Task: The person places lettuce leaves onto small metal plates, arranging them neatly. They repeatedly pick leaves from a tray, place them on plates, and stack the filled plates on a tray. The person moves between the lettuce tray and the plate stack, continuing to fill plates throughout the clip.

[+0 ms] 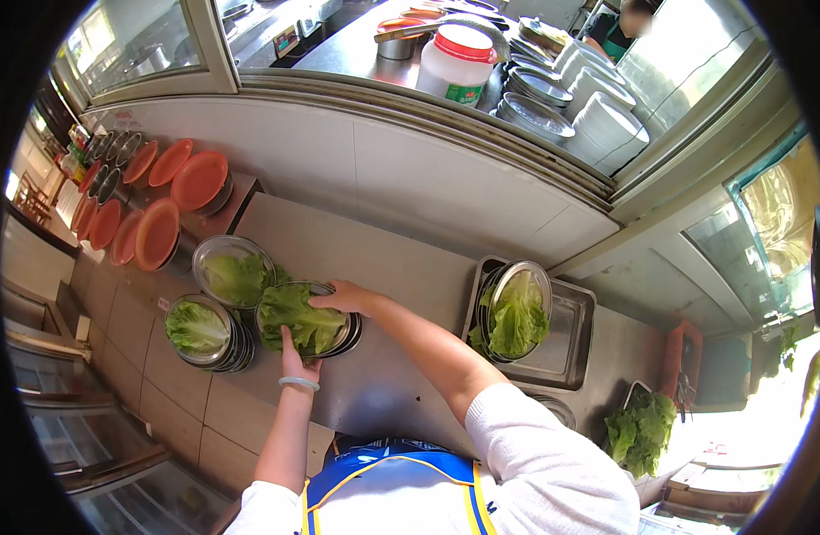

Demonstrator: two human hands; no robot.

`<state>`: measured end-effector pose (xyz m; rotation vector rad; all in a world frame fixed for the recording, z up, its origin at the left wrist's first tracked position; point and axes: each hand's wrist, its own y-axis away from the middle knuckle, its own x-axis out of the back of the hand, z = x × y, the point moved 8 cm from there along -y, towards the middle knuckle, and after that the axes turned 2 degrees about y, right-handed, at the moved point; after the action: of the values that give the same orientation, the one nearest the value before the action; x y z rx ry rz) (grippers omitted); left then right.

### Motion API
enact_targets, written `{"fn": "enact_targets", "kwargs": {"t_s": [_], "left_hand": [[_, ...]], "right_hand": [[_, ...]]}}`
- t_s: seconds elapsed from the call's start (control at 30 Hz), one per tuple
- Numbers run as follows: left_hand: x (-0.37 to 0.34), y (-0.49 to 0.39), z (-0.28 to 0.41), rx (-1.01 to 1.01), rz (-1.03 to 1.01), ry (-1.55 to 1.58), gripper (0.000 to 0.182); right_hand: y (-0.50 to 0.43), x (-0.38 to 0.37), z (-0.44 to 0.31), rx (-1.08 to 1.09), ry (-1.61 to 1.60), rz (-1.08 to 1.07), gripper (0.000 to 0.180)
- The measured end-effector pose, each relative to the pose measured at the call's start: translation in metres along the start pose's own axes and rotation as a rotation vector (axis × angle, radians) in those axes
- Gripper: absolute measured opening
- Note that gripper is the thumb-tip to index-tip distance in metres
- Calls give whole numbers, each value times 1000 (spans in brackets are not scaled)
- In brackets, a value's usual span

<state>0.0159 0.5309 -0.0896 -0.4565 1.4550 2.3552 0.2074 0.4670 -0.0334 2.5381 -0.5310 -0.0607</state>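
Observation:
My left hand, with a pale bangle at the wrist, grips the near edge of a stack of round metal plates, its thumb on the leaf. Around the far right rim of the same stack my right hand is curled, thumb also over the leaf. Green lettuce leaves cover the top plate. Close on the left stands another lettuce-topped plate stack. Behind it is a further metal plate with lettuce. How many plates my hands hold cannot be told.
Right of my arm, lettuce-topped plates stand in metal trays. More lettuce lies at far right. Orange-lidded pots crowd the left end. Beyond the window frame are a white tub, plate stacks and a person.

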Motion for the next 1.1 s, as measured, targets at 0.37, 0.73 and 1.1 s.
{"fn": "enact_targets", "kwargs": {"t_s": [0.37,0.73,1.1], "left_hand": [[-118,118,-23,-87,-414,-233,55],[-289,217,-260,210,-731,-984,67],[-319,179,-457,51,-425,-1523,67]], "right_hand": [[188,61,-8,84,-247,402,81],[488,192,118,105,-592,1086,74],[528,225,317,24,-903,1297,61]]}}
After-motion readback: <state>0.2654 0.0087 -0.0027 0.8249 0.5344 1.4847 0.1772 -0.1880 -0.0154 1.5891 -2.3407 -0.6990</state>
